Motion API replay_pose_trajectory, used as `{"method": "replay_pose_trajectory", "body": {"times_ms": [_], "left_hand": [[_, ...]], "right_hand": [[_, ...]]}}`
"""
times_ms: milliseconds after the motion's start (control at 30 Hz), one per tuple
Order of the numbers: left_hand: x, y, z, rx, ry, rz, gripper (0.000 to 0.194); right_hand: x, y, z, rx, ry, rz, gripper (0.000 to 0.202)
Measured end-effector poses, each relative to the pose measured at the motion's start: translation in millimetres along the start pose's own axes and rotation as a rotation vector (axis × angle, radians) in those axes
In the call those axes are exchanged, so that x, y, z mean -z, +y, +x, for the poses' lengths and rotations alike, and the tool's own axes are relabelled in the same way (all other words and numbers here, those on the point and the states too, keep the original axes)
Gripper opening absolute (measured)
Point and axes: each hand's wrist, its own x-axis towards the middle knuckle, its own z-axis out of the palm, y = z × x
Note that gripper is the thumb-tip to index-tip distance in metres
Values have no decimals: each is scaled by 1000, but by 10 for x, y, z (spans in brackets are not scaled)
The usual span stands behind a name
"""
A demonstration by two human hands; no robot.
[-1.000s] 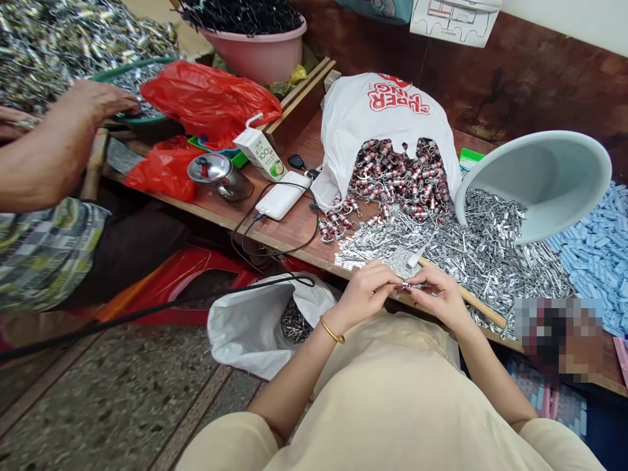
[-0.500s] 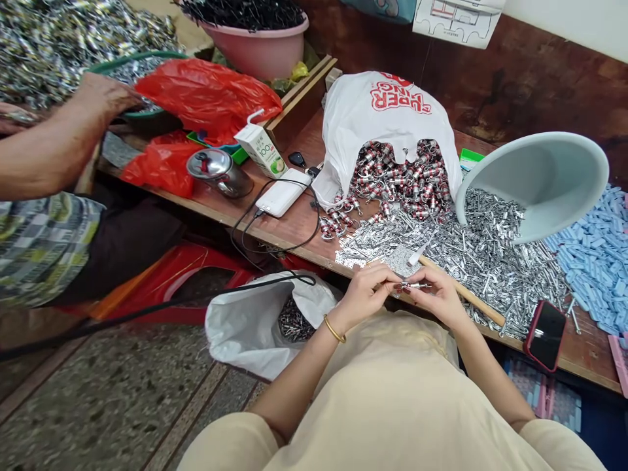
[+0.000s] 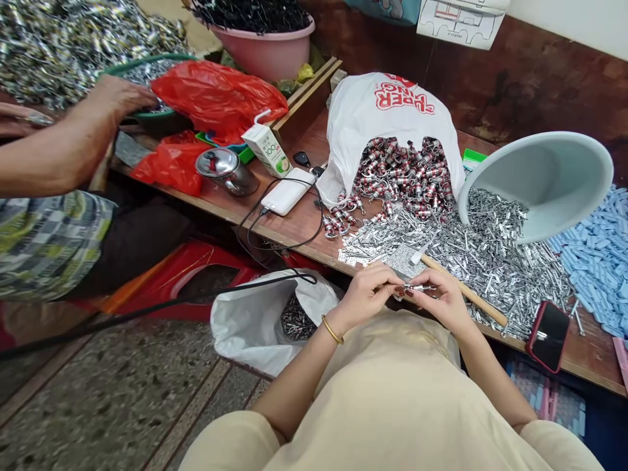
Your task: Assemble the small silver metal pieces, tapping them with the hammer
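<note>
My left hand (image 3: 371, 296) and my right hand (image 3: 438, 297) meet at the table's front edge, with fingertips pinched round a small silver metal piece (image 3: 419, 288) between them. Dark red nails show near it; the fingers hide part of the piece, so its exact kind is unclear. Just beyond lie a small grey block (image 3: 400, 263) and a wooden-handled hammer (image 3: 471, 294). A wide heap of small silver metal parts (image 3: 510, 268) spreads behind and to the right. From a white plastic bag (image 3: 383, 98) spill small red-and-silver pieces with rings (image 3: 407, 173).
A grey bucket (image 3: 583, 170) lies tipped over the heap. Light-blue strips (image 3: 598, 255) and a phone (image 3: 548, 335) are at right. At left are a power bank (image 3: 288, 191), metal mug (image 3: 228, 171) and drink carton (image 3: 267, 150). A co-worker's arm (image 3: 63, 150) reaches in. A white sack (image 3: 245, 327) stands below.
The whole view has shifted slightly to the right. Both hands stay together, and the silver piece between them shows a little more clearly. The co-worker's hand remains by the green basin.
</note>
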Motion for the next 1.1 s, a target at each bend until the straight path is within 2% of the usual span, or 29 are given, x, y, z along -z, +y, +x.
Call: {"method": "replay_pose_trajectory", "body": {"times_ms": [200,567,800,1100], "left_hand": [[-14,42,55,-17,-5,-9,15],[24,67,117,1,-151,140,20],[8,71,151,18,-173,183,18],[-1,49,171,30,-187,124,18]], "right_hand": [[21,-14,-3,-9,28,25,27],[61,87,11,79,25,-113,19],[63,123,34,88,49,-122,19],[90,146,23,81,57,-109,20]]}}
